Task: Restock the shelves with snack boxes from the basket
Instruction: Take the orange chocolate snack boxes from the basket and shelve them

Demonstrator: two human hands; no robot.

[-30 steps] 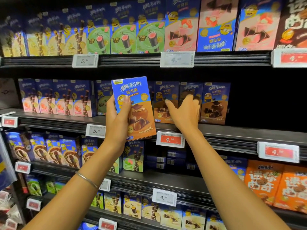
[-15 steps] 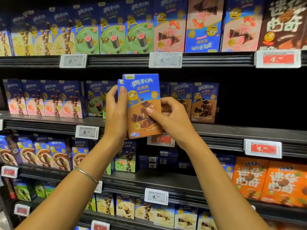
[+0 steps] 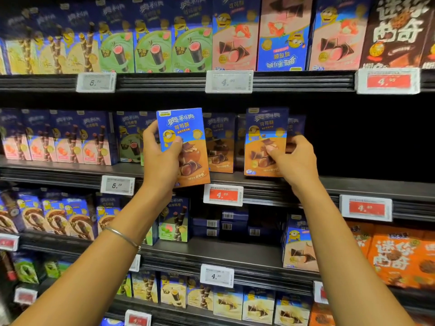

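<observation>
While the left hand (image 3: 162, 158) holds one blue-and-orange snack box (image 3: 186, 137) at the centre of the frame, its grip is curled round the box's left edge, thumb across the front. The box tilts slightly, in front of the middle shelf (image 3: 353, 184). Right of centre, the right hand (image 3: 294, 161) has its grip pinching a second box (image 3: 264, 137) by the right side, low at the shelf front; whether its base touches, I cannot tell. Matching boxes (image 3: 220, 142) stand behind. Further right the shelf recess is dark. A red price tag (image 3: 223, 195) sits on the black rail below, between the hands. Snack rows fill the shelves above and below.
</observation>
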